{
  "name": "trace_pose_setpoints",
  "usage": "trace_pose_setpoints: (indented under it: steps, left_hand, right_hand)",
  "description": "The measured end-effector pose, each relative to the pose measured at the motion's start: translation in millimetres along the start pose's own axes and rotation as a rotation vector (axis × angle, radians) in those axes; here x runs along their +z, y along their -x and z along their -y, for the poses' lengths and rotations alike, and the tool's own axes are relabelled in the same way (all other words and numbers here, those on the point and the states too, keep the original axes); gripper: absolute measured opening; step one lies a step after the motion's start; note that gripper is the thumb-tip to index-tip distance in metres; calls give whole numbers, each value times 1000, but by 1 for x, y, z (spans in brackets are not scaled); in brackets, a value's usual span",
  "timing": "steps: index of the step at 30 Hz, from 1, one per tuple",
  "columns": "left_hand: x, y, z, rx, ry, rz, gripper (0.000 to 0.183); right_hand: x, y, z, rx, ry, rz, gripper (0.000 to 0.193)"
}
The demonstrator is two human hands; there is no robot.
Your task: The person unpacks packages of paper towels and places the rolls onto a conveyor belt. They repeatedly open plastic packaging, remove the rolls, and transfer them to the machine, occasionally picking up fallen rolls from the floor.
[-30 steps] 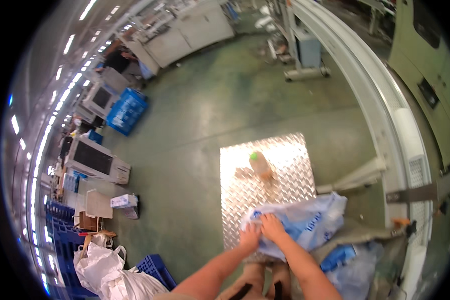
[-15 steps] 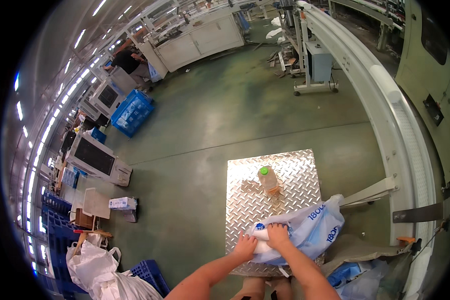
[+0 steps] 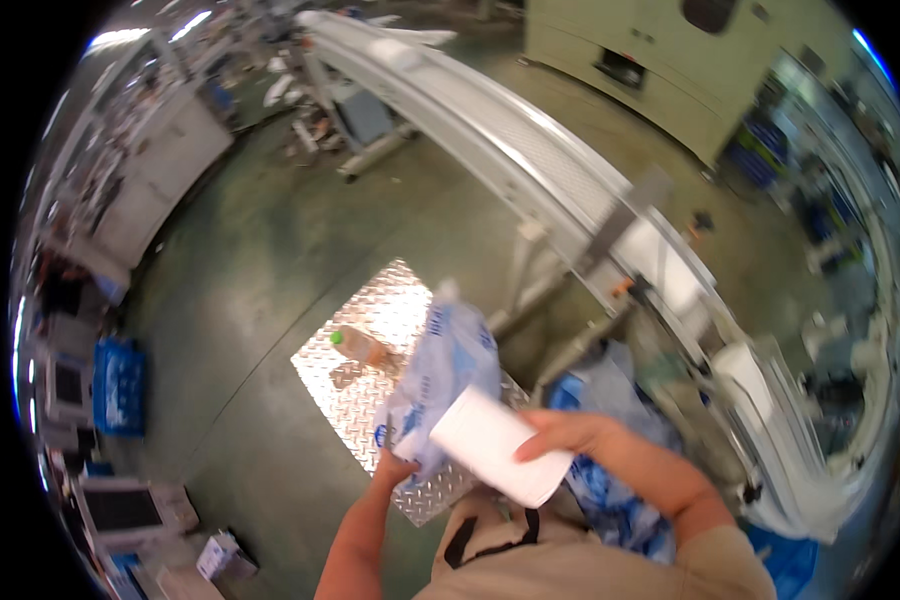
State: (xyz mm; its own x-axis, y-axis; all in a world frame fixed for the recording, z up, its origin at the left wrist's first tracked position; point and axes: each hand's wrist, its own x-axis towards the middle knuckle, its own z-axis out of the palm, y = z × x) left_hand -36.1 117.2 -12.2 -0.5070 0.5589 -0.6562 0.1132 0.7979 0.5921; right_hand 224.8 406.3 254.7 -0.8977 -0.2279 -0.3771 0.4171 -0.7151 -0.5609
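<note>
My right hand (image 3: pixel 560 438) grips one end of a white oblong block (image 3: pixel 490 445) with rounded edges, thumb on top; its kind is unclear. My left hand (image 3: pixel 398 468) is closed on the near edge of a printed white-and-blue plastic bag (image 3: pixel 448 365), just left of the block. The bag lies crumpled across a diamond-plate metal tabletop (image 3: pixel 322 345). Beyond my left hand, a clear bottle (image 3: pixel 362 346) with a green cap and pale orange-brown contents stands on that top.
A white conveyor (image 3: pixel 530 150) curves along the right side, past a pale green machine cabinet (image 3: pixel 630 85). More blue-and-clear plastic bags (image 3: pixel 610 400) hang beside the tabletop at right. At left are a blue crate (image 3: pixel 118 388) and a white box-shaped unit (image 3: pixel 175 505).
My view has turned to the right. My right hand has lifted away from the bag with the white block in it. My left hand has stayed at the bag's near edge.
</note>
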Motion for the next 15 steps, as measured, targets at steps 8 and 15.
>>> trace_pose_setpoints:
  steps: [8,15]
  left_hand:
    - [48,4,-47,-238,37,-24,88]
    - [67,-8,-52,-287,30,-266,104]
  right_hand:
    - [17,315,39,-616,354,-1310,73]
    - [-68,309,59,-309,437,-1236,62]
